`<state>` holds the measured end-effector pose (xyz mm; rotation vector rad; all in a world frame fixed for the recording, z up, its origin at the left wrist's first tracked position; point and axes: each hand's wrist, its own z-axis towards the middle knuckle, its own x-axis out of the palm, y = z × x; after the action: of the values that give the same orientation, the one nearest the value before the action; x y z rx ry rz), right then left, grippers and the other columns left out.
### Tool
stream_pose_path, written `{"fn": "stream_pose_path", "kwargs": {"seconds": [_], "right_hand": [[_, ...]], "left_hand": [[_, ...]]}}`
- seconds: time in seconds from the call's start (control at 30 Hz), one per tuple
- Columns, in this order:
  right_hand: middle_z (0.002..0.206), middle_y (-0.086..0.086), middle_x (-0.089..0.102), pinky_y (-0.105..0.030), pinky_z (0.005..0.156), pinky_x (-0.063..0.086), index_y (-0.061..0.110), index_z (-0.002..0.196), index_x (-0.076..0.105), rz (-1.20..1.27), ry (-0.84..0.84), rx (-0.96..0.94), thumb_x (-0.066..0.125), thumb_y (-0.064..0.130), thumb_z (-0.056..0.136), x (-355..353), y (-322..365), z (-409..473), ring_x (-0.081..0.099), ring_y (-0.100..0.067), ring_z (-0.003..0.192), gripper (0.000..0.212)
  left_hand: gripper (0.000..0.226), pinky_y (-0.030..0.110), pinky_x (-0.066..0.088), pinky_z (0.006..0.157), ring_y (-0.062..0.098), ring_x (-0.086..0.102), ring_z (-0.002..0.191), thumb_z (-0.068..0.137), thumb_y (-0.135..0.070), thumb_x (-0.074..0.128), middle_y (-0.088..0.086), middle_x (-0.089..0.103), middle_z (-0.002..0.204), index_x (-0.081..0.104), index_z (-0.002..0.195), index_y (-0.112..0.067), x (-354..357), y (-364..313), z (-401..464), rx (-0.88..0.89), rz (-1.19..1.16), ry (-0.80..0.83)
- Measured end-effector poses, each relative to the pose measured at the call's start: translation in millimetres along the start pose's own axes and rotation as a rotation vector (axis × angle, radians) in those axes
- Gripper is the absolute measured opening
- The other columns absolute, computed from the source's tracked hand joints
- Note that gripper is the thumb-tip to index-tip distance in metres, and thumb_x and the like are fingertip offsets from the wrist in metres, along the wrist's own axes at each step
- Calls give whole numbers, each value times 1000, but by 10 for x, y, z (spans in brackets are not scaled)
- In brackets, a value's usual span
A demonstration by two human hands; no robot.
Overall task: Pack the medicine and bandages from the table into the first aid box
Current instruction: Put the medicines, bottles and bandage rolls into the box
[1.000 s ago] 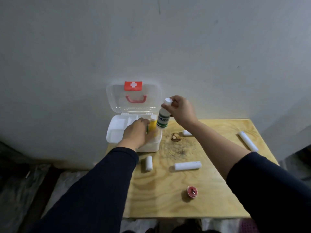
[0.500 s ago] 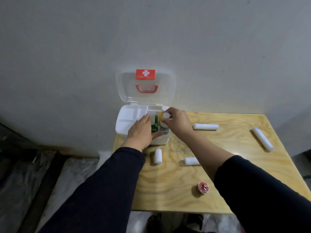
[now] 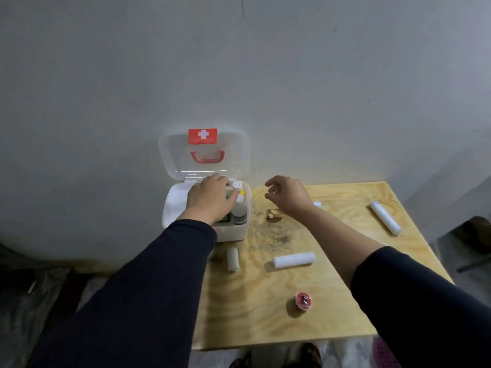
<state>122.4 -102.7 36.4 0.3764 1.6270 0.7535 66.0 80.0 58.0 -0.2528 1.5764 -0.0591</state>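
A white box [image 3: 233, 233] is seen at the table's [image 3: 265, 314] far left corner, its clear lid [image 3: 172, 155] raised against the wall, with a red cross label and a red handle on it. The left hand [image 3: 210, 200] is laid palm down over the box's right part, its fingers spread over the contents; whether anything is gripped cannot be told. A white bottle [image 3: 239, 215] is lodged in the box just beside that hand, its cap pointing to the wall, and a bit of yellow is glimpsed by the thumb. The right hand [image 3: 288, 195] is held in the air to the right of the box, empty, its fingers loosely curled and parted. Three white rolls are left on the table: a short roll [image 3: 232, 259] near the box's front, a longer roll [image 3: 294, 259] to its right, and a long roll [image 3: 384, 217] near the right edge. A white end of another item is partly hidden behind the right wrist. A small red tape [image 3: 303, 300] is placed toward the near edge.
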Motion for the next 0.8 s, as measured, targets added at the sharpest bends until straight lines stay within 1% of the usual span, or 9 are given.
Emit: {"fn": "stream_pose_path", "kwargs": {"seconds": [0.07,0.1,0.2,0.33,0.43,0.53,0.63,0.7,0.8], "right_hand": [[105,-8,71,-28,77,49,13,112,67,-49,39,47,67,17,84,-170,-185,4,66,-25,98,28],[107,-8,71,-27,75,48,13,112,67,-70,60,73,67,17,84,-260,-286,1,66,-25,99,28],[111,-8,69,-31,82,50,14,114,66,-153,99,140,66,20,84,-529,-620,-3,64,-24,102,30],[115,-9,68,-33,89,52,15,116,65,-222,86,227,65,21,84,-874,-1151,-33,64,-24,103,32],[120,-8,66,-32,89,50,14,121,63,-263,76,289,62,20,86,-1118,-1567,-68,64,-24,106,35],[121,-9,66,-33,87,51,14,124,60,-258,55,365,57,19,89,-1303,-1957,-85,64,-27,107,36],[119,-12,66,-33,84,48,11,123,58,-236,13,425,49,33,96,-1399,-2300,-84,61,-31,109,36],[114,-14,66,-33,79,45,10,119,59,-207,10,457,42,44,97,-1409,-2480,-80,60,-32,107,44],[101,-12,69,-33,74,46,15,115,58,-132,14,438,41,52,94,-1344,-2674,-52,63,-30,97,46]], "left_hand": [[42,37,45,94,21,54,119,97,-44,43,-2,57,131,58,127,-18,-104,-234,110,70,-22,-33],[41,36,47,93,20,55,117,96,-42,43,-3,58,129,58,126,-19,-135,-376,164,104,-41,-14],[46,36,48,96,20,56,118,91,-47,47,-3,59,130,59,127,-21,-105,-808,296,156,-94,150],[53,36,46,102,20,54,124,87,-49,53,-5,56,137,57,132,-23,109,-1317,402,134,-161,297],[55,34,48,97,20,56,123,87,-52,55,-5,57,137,56,134,-23,338,-1624,443,117,-169,367],[54,35,49,95,20,57,119,86,-55,54,-4,59,134,59,129,-23,569,-1861,503,107,-177,387],[52,37,50,97,19,57,118,88,-50,55,-4,59,133,58,131,-21,738,-2042,555,68,-197,418],[51,37,50,97,18,58,118,88,-49,55,-4,60,132,58,130,-20,821,-2130,580,45,-200,426],[53,38,49,99,17,58,121,86,-50,56,-4,60,133,59,130,-20,926,-2205,590,-1,-237,434]]}}
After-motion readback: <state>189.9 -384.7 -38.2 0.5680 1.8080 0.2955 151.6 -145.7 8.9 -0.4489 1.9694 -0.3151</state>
